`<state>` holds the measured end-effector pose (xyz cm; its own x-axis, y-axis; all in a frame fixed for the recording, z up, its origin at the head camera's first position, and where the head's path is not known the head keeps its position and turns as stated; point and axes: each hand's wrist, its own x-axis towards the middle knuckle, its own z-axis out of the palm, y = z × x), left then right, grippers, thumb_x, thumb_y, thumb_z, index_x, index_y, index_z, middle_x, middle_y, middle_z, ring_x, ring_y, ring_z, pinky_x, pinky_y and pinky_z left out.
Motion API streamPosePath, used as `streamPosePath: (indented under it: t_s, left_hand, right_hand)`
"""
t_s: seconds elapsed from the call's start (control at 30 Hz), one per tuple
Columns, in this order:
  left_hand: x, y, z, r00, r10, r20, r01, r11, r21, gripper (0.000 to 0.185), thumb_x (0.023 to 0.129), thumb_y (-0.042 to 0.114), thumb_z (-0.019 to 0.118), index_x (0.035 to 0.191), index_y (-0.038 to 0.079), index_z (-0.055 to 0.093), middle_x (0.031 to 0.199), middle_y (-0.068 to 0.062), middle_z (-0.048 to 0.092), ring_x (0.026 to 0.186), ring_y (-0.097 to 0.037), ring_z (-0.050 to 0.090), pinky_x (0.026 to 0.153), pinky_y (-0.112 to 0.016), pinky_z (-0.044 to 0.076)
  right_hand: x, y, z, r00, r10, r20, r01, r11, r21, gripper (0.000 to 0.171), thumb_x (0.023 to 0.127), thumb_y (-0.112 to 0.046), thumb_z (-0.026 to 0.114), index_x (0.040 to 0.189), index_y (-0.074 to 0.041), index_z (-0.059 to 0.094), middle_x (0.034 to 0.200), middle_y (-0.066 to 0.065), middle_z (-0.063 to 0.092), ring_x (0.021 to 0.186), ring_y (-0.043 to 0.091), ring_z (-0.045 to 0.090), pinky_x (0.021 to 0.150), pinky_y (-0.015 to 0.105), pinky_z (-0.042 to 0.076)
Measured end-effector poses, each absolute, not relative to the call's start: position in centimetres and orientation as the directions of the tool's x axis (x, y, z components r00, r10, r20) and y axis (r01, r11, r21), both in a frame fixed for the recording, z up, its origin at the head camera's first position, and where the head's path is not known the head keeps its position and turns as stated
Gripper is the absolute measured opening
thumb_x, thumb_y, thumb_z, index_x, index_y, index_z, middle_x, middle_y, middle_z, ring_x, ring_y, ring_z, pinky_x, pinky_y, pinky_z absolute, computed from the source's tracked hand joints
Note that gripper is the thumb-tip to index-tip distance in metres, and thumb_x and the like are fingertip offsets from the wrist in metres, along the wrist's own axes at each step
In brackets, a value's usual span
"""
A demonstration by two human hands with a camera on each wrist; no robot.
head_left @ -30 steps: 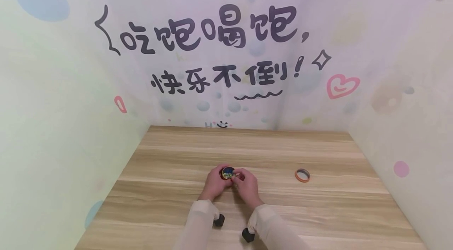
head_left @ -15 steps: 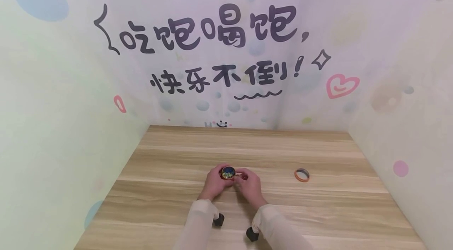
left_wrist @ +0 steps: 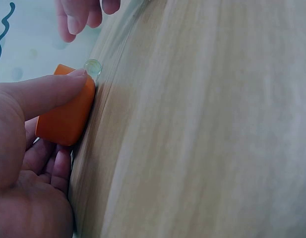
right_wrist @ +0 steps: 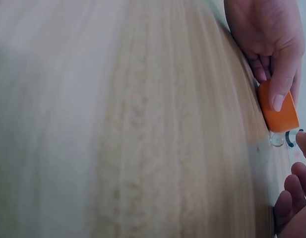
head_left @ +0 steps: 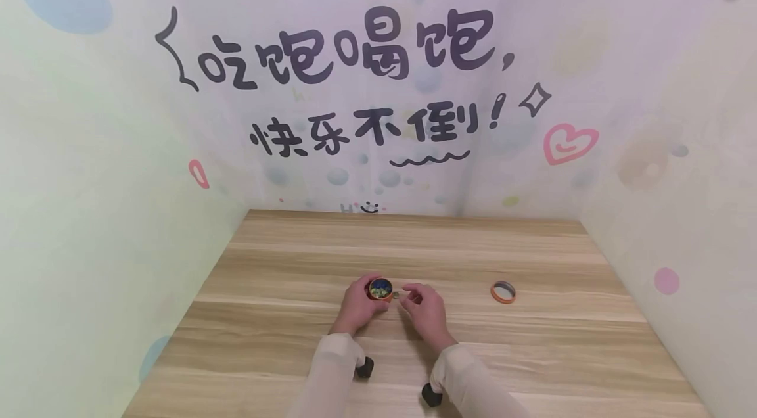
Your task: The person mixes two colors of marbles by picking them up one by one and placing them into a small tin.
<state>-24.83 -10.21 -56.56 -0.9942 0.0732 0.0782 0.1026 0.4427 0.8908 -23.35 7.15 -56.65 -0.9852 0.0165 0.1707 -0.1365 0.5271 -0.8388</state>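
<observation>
My left hand (head_left: 357,305) grips a small round orange container (left_wrist: 66,116), thumb along its near side and fingers behind. Its mouth faces up in the head view, with several dark blue and pale glass marbles inside. Just right of its wall, a clear glass marble (right_wrist: 277,140) sits on the wooden table (head_left: 284,339). My right hand (head_left: 428,314) hovers a little to the right of that marble, fingers loosely bent and apart, holding nothing.
An orange ring-shaped lid (head_left: 503,300) with a pale inside lies on the table to the right. Printed curtains (head_left: 414,181) stand along the back and both sides of the table. A black wrist device (head_left: 365,367) hangs at the left cuff.
My right hand has drawn back rightward from the container, and the clear marble now shows between them. The left hand and container hold their place.
</observation>
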Motion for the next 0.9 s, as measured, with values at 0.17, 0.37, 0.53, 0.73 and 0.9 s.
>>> streamPosePath:
  t_s: [0.17, 0.37, 0.53, 0.73, 0.9]
  left_hand:
    - [-24.9, -10.2, -56.6, -0.995, 0.068, 0.066, 0.09, 0.452, 0.887, 0.066, 0.069, 0.004, 0.085, 0.129, 0.003, 0.058, 0.124, -0.016, 0.061, 0.116, -0.035, 0.055, 0.1, -0.053, 0.039]
    - [-24.8, -10.2, -56.5, -0.996, 0.065, 0.059, 0.082, 0.455, 0.887, 0.066, 0.069, 0.003, 0.085, 0.129, 0.003, 0.058, 0.124, -0.017, 0.061, 0.116, -0.035, 0.055, 0.1, -0.053, 0.039]
    - [-24.8, -10.1, -56.3, -0.996, 0.067, 0.066, 0.089, 0.452, 0.887, 0.066, 0.069, 0.003, 0.085, 0.13, 0.003, 0.058, 0.124, -0.017, 0.061, 0.116, -0.035, 0.055, 0.1, -0.053, 0.039]
    - [-24.8, -10.1, -56.3, -0.995, 0.066, 0.071, 0.093, 0.449, 0.889, 0.066, 0.069, 0.003, 0.085, 0.129, 0.003, 0.058, 0.124, -0.017, 0.061, 0.116, -0.036, 0.055, 0.1, -0.054, 0.039]
    - [-24.9, -10.2, -56.6, -0.995, 0.067, 0.074, 0.095, 0.442, 0.892, 0.066, 0.068, 0.004, 0.086, 0.128, 0.003, 0.059, 0.123, -0.016, 0.062, 0.116, -0.035, 0.055, 0.1, -0.053, 0.039]
  right_hand:
    - [-23.5, 7.2, -57.0, -0.977, 0.029, 0.213, -0.157, 0.58, -0.799, 0.025, 0.08, -0.011, 0.079, 0.104, -0.009, 0.072, 0.093, 0.004, 0.064, 0.089, 0.021, 0.057, 0.079, 0.04, 0.049]
    - [-23.4, 7.1, -57.0, -0.966, 0.029, 0.255, -0.181, 0.63, -0.755, 0.026, 0.078, -0.015, 0.081, 0.102, -0.011, 0.073, 0.106, 0.011, 0.065, 0.101, 0.031, 0.051, 0.088, 0.052, 0.037]
    - [-23.5, 6.8, -57.1, -0.972, 0.026, 0.234, -0.155, 0.678, -0.718, 0.028, 0.079, -0.018, 0.08, 0.106, -0.014, 0.072, 0.117, 0.013, 0.063, 0.112, 0.035, 0.048, 0.094, 0.057, 0.031]
    - [-23.7, 6.2, -57.0, -0.976, 0.035, 0.213, -0.124, 0.716, -0.687, 0.03, 0.08, -0.02, 0.079, 0.109, -0.015, 0.072, 0.121, 0.013, 0.062, 0.118, 0.036, 0.044, 0.096, 0.057, 0.027]
    - [-23.6, 5.6, -57.2, -0.975, 0.033, 0.22, -0.125, 0.739, -0.662, 0.031, 0.08, -0.022, 0.079, 0.109, -0.015, 0.073, 0.123, 0.013, 0.06, 0.119, 0.037, 0.042, 0.097, 0.058, 0.025]
